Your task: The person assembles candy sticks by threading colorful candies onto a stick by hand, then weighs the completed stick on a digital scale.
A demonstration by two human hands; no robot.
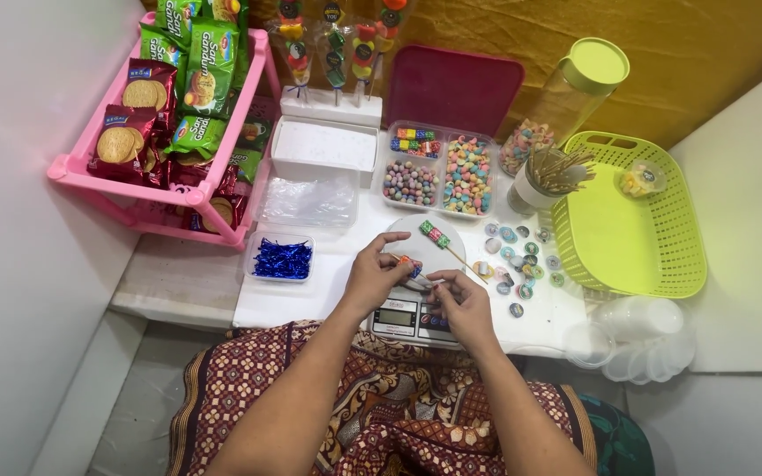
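Both hands work over a small kitchen scale at the near edge of the white bench. Left hand: fingers pinched on a thin wooden stick carrying small coloured candies, held just above the scale's round white plate. Right hand: fingertips closed together close beside the near end of the same stick; what they pinch is too small to tell.

A second stick with green and red candies lies on the plate, tip pointing right.

Behind the plate: clear divided tray of coloured candies, with a dark red lid leaning behind it. Left of the scale: small tub of blue twist ties. Right of the plate: scattered round stickers, a cup of wooden sticks, a green basket. Far left: pink rack of biscuit packets.
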